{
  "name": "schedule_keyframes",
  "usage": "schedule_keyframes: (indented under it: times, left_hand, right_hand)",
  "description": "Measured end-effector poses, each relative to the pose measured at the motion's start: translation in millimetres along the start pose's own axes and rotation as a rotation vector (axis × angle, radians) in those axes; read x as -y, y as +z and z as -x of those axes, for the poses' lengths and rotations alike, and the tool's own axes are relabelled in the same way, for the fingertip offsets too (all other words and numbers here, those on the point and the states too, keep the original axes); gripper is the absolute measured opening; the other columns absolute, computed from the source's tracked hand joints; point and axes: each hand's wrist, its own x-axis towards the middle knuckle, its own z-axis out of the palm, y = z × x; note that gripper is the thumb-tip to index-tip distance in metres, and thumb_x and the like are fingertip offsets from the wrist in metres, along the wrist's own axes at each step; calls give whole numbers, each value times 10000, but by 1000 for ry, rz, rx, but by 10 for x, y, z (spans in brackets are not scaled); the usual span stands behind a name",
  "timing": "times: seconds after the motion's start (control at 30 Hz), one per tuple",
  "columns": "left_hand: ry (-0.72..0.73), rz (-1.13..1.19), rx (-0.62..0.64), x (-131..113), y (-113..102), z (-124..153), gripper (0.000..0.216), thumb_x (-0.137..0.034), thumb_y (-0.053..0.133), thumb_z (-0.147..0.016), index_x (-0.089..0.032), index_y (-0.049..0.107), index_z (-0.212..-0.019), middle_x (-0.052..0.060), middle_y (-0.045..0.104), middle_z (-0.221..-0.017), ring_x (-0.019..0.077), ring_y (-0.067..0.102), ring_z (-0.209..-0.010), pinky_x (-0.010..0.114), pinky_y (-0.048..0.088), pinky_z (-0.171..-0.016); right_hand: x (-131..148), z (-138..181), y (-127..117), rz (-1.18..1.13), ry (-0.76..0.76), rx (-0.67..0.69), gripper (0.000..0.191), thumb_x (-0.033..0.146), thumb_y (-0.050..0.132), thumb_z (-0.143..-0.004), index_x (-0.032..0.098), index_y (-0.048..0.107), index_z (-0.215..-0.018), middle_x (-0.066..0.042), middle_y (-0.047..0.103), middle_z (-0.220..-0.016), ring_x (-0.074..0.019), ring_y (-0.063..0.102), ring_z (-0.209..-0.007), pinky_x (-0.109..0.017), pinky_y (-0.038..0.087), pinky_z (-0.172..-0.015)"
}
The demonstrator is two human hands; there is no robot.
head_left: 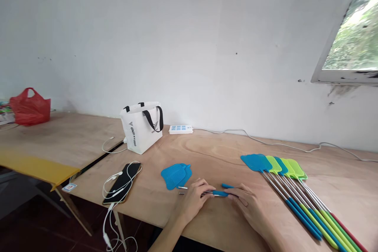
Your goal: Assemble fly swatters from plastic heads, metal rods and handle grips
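Note:
Fingers of my left hand (pixel 195 197) are closed on a thin metal rod near the table's front edge. My right hand (pixel 247 202) is closed around the blue handle (pixel 219 193) at that rod's right end. A second blue handle (pixel 226 185) lies just behind, partly hidden by my right hand; two rod ends (pixel 183 187) stick out left of my left hand. Beyond them lie two overlapping blue fly swatter heads (pixel 175 175), apart from the rods. To the right several fly swatters (pixel 291 189) with blue and green heads lie fanned out, with blue, green and red handles.
A black phone (pixel 121 184) with tangled white earphones lies at the left front edge. Behind it stand a white tote bag (pixel 141 128) and a power strip (pixel 181 129), its cord along the wall. A red plastic bag (pixel 31 107) sits on the left table, across a gap.

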Motion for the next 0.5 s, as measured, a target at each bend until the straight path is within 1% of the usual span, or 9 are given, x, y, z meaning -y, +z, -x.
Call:
schedule_keyframes:
  times: [0.13,0.2,0.27,0.37,0.43,0.5]
  left_hand:
    - [-33,-44,-24,7,21,-7,228,-224,623,-962,-296,750,-1136,26,702,-1046,203,639,-1017,309,494,-912]
    - [-59,-63,-55,19,28,-9,223,-213,622,-955,-280,750,-1124,30,700,-1043,208,641,-1017,311,489,-905]
    - [-84,-71,-80,28,30,-12,185,-248,641,-946,-275,758,-1085,30,695,-1023,211,645,-994,312,490,-884]
    - [-107,-85,-84,34,27,-17,162,-342,658,-942,-282,780,-1031,33,681,-970,220,640,-966,317,490,-858]
    - [-98,-96,-89,35,28,-20,201,-366,633,-962,-283,785,-1063,40,672,-957,221,632,-961,320,485,-861]
    - [-74,-107,-93,39,35,-19,243,-351,589,-990,-285,771,-1136,43,662,-965,215,624,-951,318,479,-866]
  right_hand:
    - [-79,-8,0,92,-37,-29,306,426,532,-990,353,712,-1227,-40,730,-1208,-252,658,-1101,-443,525,-990]
    - [-135,-11,-7,135,-42,-70,306,425,526,-993,350,701,-1233,-36,719,-1233,-256,647,-1125,-467,505,-1011]
    - [-198,-10,-19,180,-31,-135,303,426,504,-997,334,714,-1195,-44,715,-1231,-268,641,-1136,-489,493,-1016]
    - [-285,0,-38,237,0,-220,320,446,484,-991,313,726,-1152,-58,709,-1226,-284,634,-1148,-494,500,-997]
    - [-331,13,-40,264,31,-214,329,464,484,-987,318,721,-1162,-56,701,-1232,-284,631,-1151,-487,499,-996]
    - [-370,27,-28,290,68,-174,335,477,491,-977,323,715,-1174,-52,698,-1227,-285,627,-1148,-488,488,-1006]
